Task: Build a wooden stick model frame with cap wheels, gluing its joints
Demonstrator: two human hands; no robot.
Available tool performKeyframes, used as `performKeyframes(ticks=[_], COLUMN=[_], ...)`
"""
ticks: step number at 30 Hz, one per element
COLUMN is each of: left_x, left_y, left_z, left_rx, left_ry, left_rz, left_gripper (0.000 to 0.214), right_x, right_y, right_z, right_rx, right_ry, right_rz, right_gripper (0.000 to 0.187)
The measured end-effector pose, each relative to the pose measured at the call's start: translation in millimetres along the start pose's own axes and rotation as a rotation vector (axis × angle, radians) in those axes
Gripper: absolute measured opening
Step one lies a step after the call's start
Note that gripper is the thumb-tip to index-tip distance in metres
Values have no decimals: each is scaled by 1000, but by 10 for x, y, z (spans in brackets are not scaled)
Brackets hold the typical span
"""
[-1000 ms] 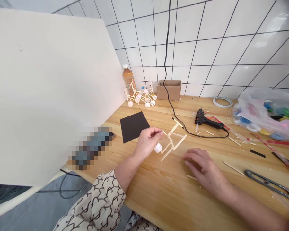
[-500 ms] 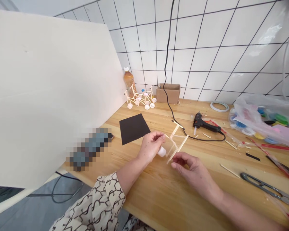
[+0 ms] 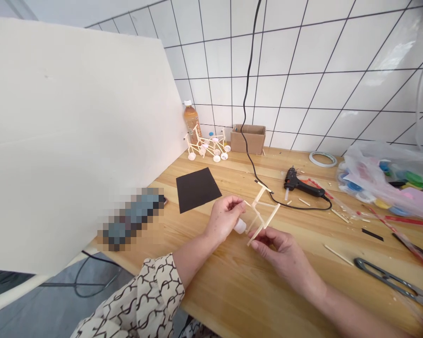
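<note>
A small bicycle-like frame of thin wooden sticks (image 3: 272, 216), with black tips on its upper crossbar, is held tilted above the tabletop. My left hand (image 3: 223, 218) is closed, thumb and fingers pinched at the end of one stick on its left side. Just under those fingers sits a white cap (image 3: 240, 226); whether it is fixed to the frame or gripped, I cannot tell. My right hand (image 3: 281, 251) pinches the frame's lower end between thumb and fingers, with some fingertips hidden behind the sticks.
A black square sheet (image 3: 198, 189) lies beyond my left hand. Several similar stick models (image 3: 207, 146) stand by a drink bottle (image 3: 191, 117) and a cardboard box (image 3: 248, 141). Rightward are a glue gun (image 3: 299, 183), a tape roll (image 3: 323, 159), thread snips (image 3: 391, 279) and a bag of caps (image 3: 384, 173).
The view has shifted slightly, so everything appears a little lower and further right. Both hands keep nearly the same grip on the stick frame.
</note>
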State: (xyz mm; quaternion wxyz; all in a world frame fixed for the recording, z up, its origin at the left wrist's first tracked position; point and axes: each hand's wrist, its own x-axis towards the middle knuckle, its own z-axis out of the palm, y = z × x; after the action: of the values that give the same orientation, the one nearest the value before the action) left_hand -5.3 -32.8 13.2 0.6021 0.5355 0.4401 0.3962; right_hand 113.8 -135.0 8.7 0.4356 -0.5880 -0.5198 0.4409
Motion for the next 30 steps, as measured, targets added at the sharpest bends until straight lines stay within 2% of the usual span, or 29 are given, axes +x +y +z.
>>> performKeyframes(ticks=[30], left_x=[-12], left_y=[-19], left_z=[1], left_rx=[-19], left_ry=[-26], left_rz=[-70], left_gripper=[15], right_x=[-2], right_y=[-16], right_z=[4], right_rx=[66], right_ry=[17], right_rz=[19], right_gripper=[17])
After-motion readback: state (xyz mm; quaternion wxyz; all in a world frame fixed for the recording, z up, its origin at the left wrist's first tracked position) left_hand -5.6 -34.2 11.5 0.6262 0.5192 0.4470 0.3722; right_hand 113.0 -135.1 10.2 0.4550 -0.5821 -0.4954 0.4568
